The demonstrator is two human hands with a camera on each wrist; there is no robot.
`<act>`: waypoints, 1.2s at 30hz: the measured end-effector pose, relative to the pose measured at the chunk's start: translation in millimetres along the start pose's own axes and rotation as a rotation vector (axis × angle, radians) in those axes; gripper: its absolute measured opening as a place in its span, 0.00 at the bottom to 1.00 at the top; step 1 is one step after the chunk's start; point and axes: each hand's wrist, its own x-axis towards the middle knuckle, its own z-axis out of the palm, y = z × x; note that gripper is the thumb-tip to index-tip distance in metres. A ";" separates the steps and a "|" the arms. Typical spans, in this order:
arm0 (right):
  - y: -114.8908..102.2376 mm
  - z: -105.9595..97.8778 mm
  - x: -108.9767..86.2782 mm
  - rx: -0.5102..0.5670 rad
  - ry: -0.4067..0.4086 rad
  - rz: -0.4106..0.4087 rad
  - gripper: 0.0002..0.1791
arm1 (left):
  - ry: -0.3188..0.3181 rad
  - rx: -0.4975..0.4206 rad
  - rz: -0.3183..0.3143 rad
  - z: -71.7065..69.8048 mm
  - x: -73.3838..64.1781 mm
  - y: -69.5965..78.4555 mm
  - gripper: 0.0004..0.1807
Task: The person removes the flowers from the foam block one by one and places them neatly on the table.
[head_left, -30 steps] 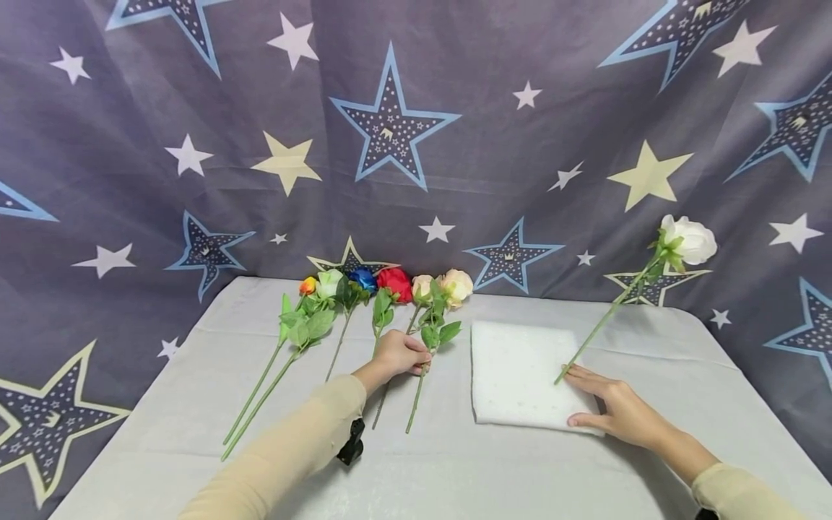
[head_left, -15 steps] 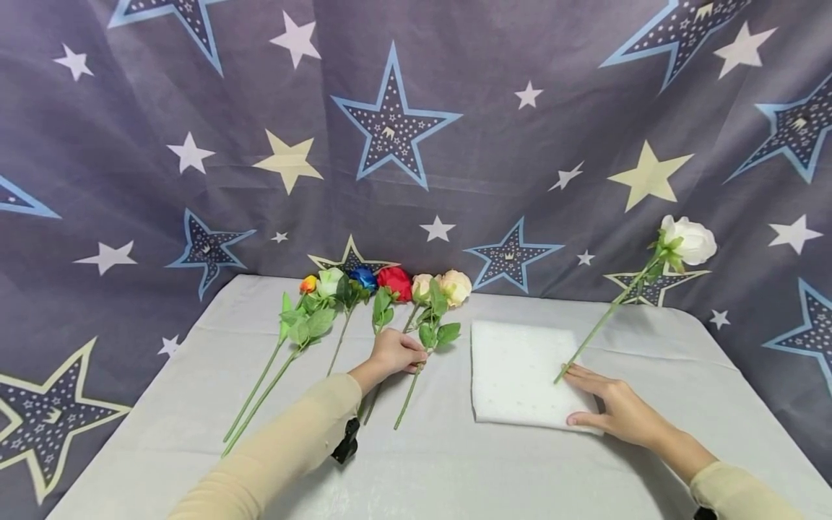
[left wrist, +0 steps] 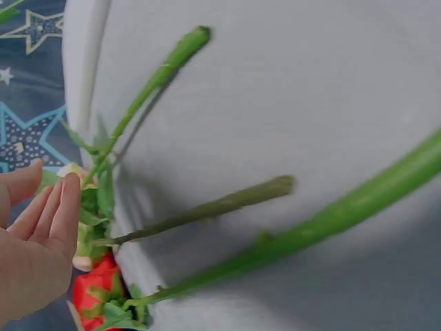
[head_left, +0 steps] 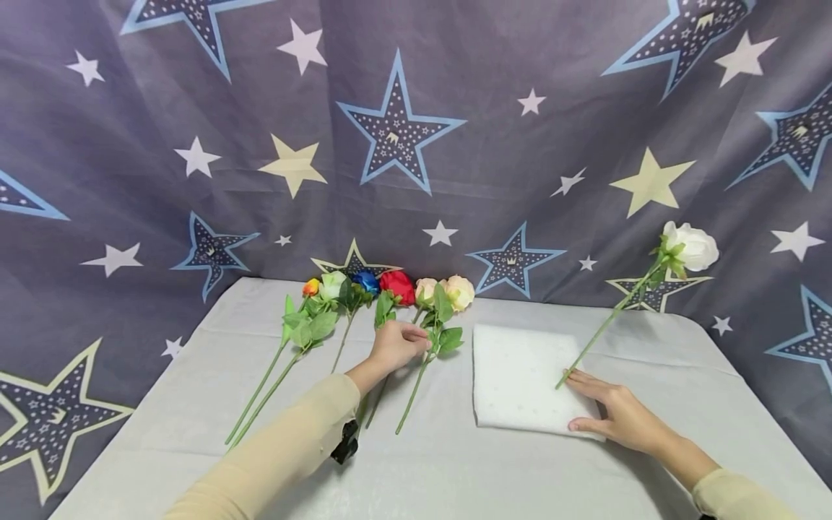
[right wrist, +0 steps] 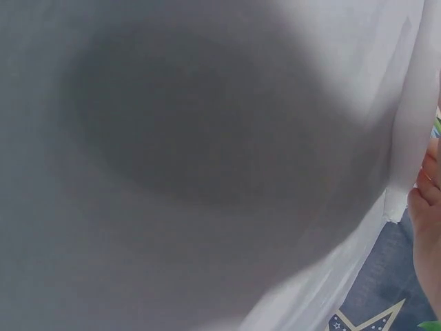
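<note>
My left hand (head_left: 398, 345) is over the flower stems beside a peach rose (head_left: 459, 292). In the left wrist view the thumb and the straight fingers (left wrist: 65, 214) are apart, with no stem between them. Another peach rose (head_left: 425, 290) lies close beside it, and a red rose (head_left: 398, 287) is to the left. My right hand (head_left: 624, 415) rests with straight fingers on the right edge of a folded white foam pad (head_left: 520, 375). A white rose (head_left: 692, 248) rises tilted to the right from the pad, its stem base right at the fingertips.
Left of the red rose lie a blue rose (head_left: 366, 281), a pale green rose (head_left: 333, 284) and a small orange flower (head_left: 311, 287), their stems pointing toward the front. A grey cloth covers the table (head_left: 455, 469). Behind hangs a star-patterned curtain (head_left: 494, 166).
The peach rose's stem end has shifted left on the table. My left hand has since loosened its fingers from the stem and lifted slightly. The right hand stays on the foam pad.
</note>
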 end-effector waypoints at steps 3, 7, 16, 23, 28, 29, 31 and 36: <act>0.0 0.4 -0.2 0.002 -0.002 0.003 0.38 | 0.008 -0.015 0.007 -1.6 3.3 7.7 0.10; -0.6 1.2 0.6 -0.007 -0.005 0.005 0.38 | 0.009 -0.041 0.036 -2.1 7.4 17.7 0.11; -1.4 0.7 3.7 -0.017 -0.012 0.012 0.38 | -0.070 -0.181 0.024 11.7 23.2 39.2 0.16; -2.1 -0.6 -0.6 -0.004 -0.014 0.013 0.38 | -0.192 -0.192 0.041 29.7 32.4 60.7 0.21; -1.1 0.2 -2.9 0.017 0.003 0.008 0.38 | -0.244 -0.234 0.055 45.0 40.3 78.8 0.22; -0.9 0.4 -2.9 0.017 0.005 0.005 0.38 | -0.251 -0.237 0.054 48.2 41.2 82.8 0.22; -0.5 0.8 -2.3 0.017 0.010 0.001 0.38 | -0.265 -0.223 0.054 53.8 41.8 91.6 0.22; -0.3 0.8 -0.6 0.009 -0.002 0.006 0.38 | -0.291 -0.181 0.100 67.8 41.4 113.0 0.22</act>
